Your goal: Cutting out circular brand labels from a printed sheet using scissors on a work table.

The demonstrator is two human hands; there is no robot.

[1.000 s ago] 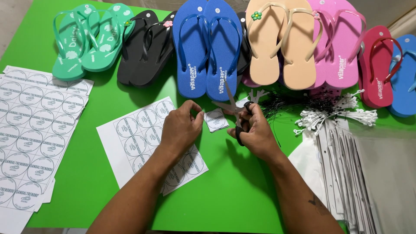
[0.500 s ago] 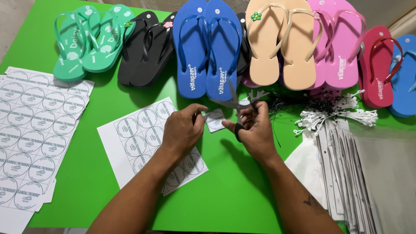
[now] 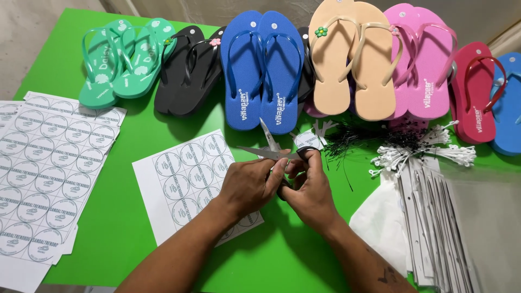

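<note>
A pair of scissors [image 3: 269, 150], blades parted, is gripped by the right hand [image 3: 308, 191] through the handles. The left hand [image 3: 251, 184] is closed against the right, apparently pinching a small round paper label [image 3: 306, 140] at the blades; that grip cannot be told for certain. Progress is judged early: one label is nearly freed, while the sheet of printed circles [image 3: 187, 182] at nine o'clock of the hands is mostly uncut, and a stack of sheets [image 3: 46, 163] further toward nine o'clock is untouched.

Both forearms enter from the near edge and converge at centre. Left hand [image 3: 251, 185] lies knuckles up, fingers curled. Right hand [image 3: 308, 187] touches it, fingers bent, fingertips pinched together.
</note>
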